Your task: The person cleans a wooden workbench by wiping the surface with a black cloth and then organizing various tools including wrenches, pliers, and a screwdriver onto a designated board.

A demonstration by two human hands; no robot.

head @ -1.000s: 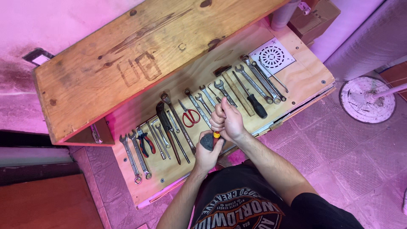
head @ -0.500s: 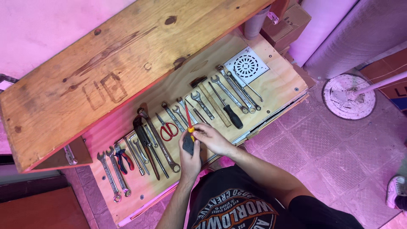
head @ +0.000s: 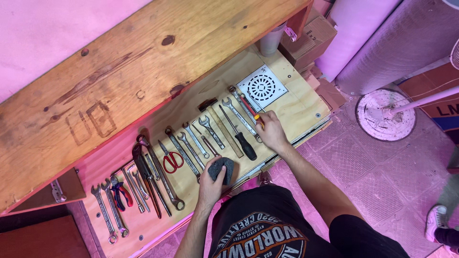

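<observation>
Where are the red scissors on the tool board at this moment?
In the head view, the red scissors lie on the plywood board, left of centre, between the large pliers and a row of wrenches, just left of the left hand.

Plywood shelf (head: 291, 102), below a wooden bench top (head: 119, 81): tools laid in a row along its length. Left end: spanners, red-and-blue pliers (head: 120, 193), large pipe wrench (head: 143, 177). Middle: red-handled scissors (head: 170, 160), combination spanners, black-handled screwdriver (head: 241, 136). Right end: white round-grated drain cover (head: 262, 88). Left hand (head: 213, 184) at the near edge, closed over a dark grey abrasive pad (head: 223, 169). Right hand (head: 271, 131) grips a red-and-yellow-handled screwdriver (head: 252, 111), just beside the drain cover.
</observation>
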